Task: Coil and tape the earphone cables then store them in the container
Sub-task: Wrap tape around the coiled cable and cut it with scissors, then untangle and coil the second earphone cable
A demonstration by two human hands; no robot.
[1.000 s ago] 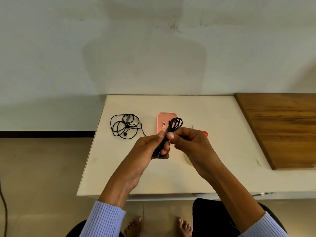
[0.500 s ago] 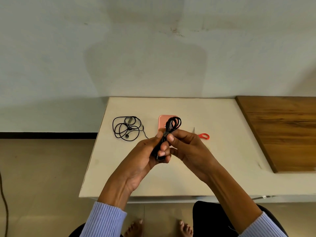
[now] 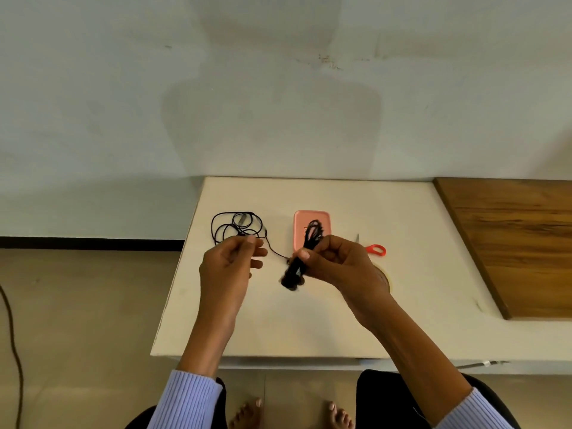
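Note:
My right hand [image 3: 337, 264] grips a coiled black earphone bundle [image 3: 294, 274] above the white table; its loops stick up in front of the pink container [image 3: 312, 218]. My left hand [image 3: 229, 264] hovers apart from the bundle, to its left, with thumb and forefinger pinched together. I cannot tell whether anything is between them. A second black earphone [image 3: 235, 227] lies loosely tangled on the table just beyond my left hand, its tail trailing towards the bundle.
Red-handled scissors [image 3: 376, 249] lie right of the container, partly hidden by my right hand. A tape roll [image 3: 387, 277] peeks out under my right wrist. A wooden board [image 3: 520, 243] covers the table's right side. A dark cord [image 3: 12, 335] runs along the floor at left.
My left hand has let go of the bundle and moved left, towards the loose earphone. My right hand now holds the bundle alone, tilted slightly lower.

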